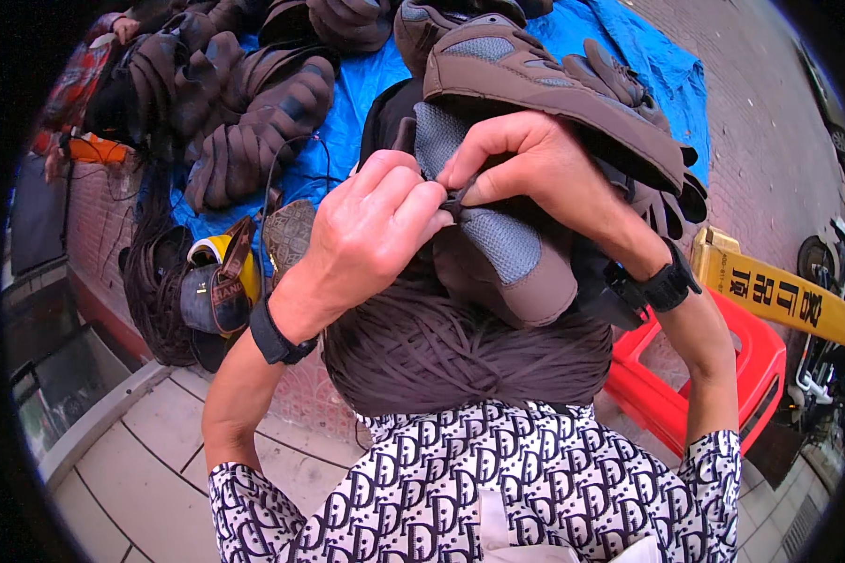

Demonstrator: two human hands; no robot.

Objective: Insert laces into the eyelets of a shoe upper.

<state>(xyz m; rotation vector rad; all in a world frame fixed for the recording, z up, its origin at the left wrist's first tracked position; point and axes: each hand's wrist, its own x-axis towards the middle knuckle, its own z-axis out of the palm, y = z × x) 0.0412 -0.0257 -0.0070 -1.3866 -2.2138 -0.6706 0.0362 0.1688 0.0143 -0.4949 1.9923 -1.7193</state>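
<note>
In front of me, over my lap, lies a brown shoe upper (545, 272) with a blue-grey mesh panel at its toe. Both of my hands meet at its middle. My left hand (361, 220) is closed, its fingers bent and pinching at a short dark shoelace (455, 204). The thumb and forefinger of my right hand (535, 169) pinch the same spot from the other side. Just how the lace runs through the upper is hidden by my fingers. Below the upper sits a thick bundle of dark laces (469, 357).
More shoe uppers (545, 84) are stacked just beyond my hands, and heaps of others (263, 122) cover a blue tarp (662, 66). A red plastic stool (760, 375) and a yellow sign board (779, 286) stand at right. At left are a bag (221, 291) and another person's hand (125, 30).
</note>
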